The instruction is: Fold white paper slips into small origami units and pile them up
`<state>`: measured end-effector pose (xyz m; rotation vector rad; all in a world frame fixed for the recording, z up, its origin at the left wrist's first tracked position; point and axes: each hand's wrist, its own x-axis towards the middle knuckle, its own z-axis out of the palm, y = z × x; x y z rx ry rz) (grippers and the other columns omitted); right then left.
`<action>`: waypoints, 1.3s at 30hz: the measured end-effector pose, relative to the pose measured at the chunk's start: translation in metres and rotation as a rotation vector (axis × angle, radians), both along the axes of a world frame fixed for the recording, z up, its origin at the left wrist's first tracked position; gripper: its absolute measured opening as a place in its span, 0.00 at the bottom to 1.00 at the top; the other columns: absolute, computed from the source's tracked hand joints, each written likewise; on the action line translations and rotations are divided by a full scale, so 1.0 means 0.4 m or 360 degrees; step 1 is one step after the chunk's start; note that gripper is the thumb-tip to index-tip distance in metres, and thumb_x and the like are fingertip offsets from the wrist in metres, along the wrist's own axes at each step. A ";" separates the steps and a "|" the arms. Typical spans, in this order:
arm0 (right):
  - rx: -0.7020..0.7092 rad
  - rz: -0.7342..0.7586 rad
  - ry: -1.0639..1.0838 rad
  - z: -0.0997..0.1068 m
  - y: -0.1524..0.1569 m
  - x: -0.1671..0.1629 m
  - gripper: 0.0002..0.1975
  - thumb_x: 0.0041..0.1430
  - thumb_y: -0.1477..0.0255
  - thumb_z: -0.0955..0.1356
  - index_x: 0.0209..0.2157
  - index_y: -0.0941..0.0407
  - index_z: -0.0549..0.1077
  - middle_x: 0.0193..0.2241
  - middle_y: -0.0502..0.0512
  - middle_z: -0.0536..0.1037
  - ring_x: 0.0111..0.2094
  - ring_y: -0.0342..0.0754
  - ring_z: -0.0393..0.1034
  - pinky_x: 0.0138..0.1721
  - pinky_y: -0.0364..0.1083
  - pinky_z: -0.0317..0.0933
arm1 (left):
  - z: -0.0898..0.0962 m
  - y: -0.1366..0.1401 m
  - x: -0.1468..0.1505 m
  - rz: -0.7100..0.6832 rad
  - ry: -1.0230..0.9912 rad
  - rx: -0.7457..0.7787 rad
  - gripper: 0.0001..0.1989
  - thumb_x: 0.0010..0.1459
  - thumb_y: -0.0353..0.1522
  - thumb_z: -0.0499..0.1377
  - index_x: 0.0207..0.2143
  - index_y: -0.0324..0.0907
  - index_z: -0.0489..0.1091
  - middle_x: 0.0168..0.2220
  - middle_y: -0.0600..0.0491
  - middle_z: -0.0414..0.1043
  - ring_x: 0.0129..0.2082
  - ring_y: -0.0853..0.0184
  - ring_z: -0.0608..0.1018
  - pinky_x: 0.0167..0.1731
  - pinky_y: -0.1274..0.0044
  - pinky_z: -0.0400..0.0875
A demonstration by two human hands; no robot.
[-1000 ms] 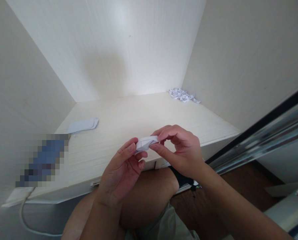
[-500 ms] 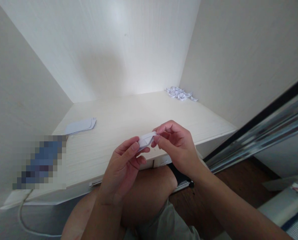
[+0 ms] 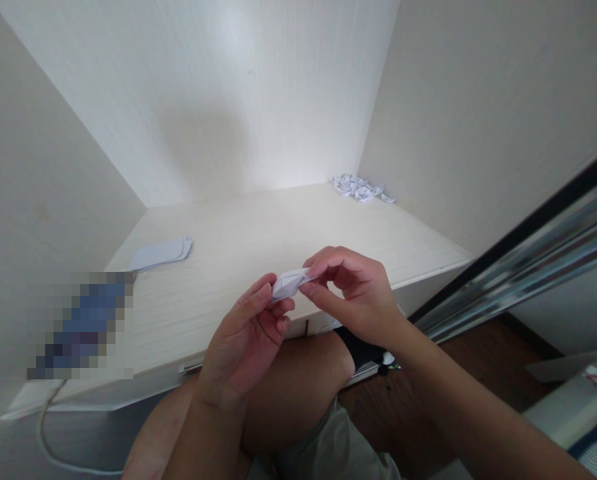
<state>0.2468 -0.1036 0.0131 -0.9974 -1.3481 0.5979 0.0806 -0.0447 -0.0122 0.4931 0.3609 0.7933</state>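
Left hand [image 3: 245, 340]: thumb and fingers closed on one end of a small folded white paper [image 3: 288, 285]; the other fingers are curled below it. Right hand [image 3: 365, 300]: thumb and forefinger set close together at the opposite end of the paper; the exact contact of each tip is too small to tell. The paper lies between the two sets of fingertips, creased, raised in front of the white desk [image 3: 248, 233]. Beyond the right fingers, in the far corner of the desk, sits a pile of small folded papers [image 3: 361, 189]. Left of the left fingers and somewhat beyond them lies a stack of paper sheets [image 3: 158, 255], flat. Nearer, farther left, an item is obscured by pixelation. A pale cable [image 3: 53, 448] hangs below that item. Below the fingers is a bare knee [image 3: 335, 357].
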 end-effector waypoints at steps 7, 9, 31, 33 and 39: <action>0.0115 -0.0062 -0.0226 -0.001 -0.006 0.022 0.06 0.58 0.74 0.76 0.33 0.54 0.76 0.32 0.52 0.80 0.30 0.43 0.70 0.30 0.45 0.64 | 0.001 0.000 -0.002 -0.0103 -0.0046 -0.0022 0.06 0.56 0.23 0.67 0.35 0.41 0.82 0.29 0.53 0.83 0.28 0.71 0.84 0.25 0.86 0.78; 0.0195 -0.0057 -0.0311 0.002 -0.006 0.026 0.06 0.59 0.76 0.75 0.33 0.54 0.76 0.32 0.52 0.80 0.30 0.42 0.70 0.29 0.44 0.64 | 0.000 0.000 -0.002 -0.0128 -0.0065 -0.0021 0.06 0.56 0.23 0.67 0.35 0.41 0.82 0.29 0.52 0.83 0.28 0.71 0.84 0.25 0.86 0.78; 0.0875 -0.0533 -0.1189 0.001 -0.011 0.034 0.10 0.61 0.82 0.73 0.43 0.56 0.77 0.40 0.58 0.82 0.37 0.44 0.77 0.36 0.44 0.72 | 0.008 -0.002 -0.004 -0.0160 -0.0152 -0.0102 0.07 0.53 0.23 0.69 0.35 0.40 0.83 0.29 0.52 0.83 0.28 0.71 0.84 0.24 0.87 0.77; 0.0958 -0.0605 -0.1368 -0.006 -0.011 0.044 0.12 0.60 0.82 0.74 0.44 0.56 0.77 0.42 0.59 0.82 0.38 0.46 0.77 0.37 0.46 0.71 | 0.007 -0.002 -0.004 -0.0162 -0.0165 -0.0104 0.07 0.53 0.23 0.69 0.35 0.40 0.83 0.29 0.52 0.83 0.28 0.71 0.84 0.24 0.87 0.77; 0.0989 -0.0606 -0.1656 -0.013 -0.011 0.060 0.14 0.61 0.81 0.73 0.48 0.56 0.76 0.43 0.60 0.83 0.38 0.49 0.76 0.37 0.49 0.68 | 0.000 -0.001 -0.003 -0.0150 -0.0149 -0.0076 0.07 0.56 0.22 0.67 0.36 0.39 0.83 0.31 0.51 0.84 0.28 0.71 0.84 0.29 0.85 0.80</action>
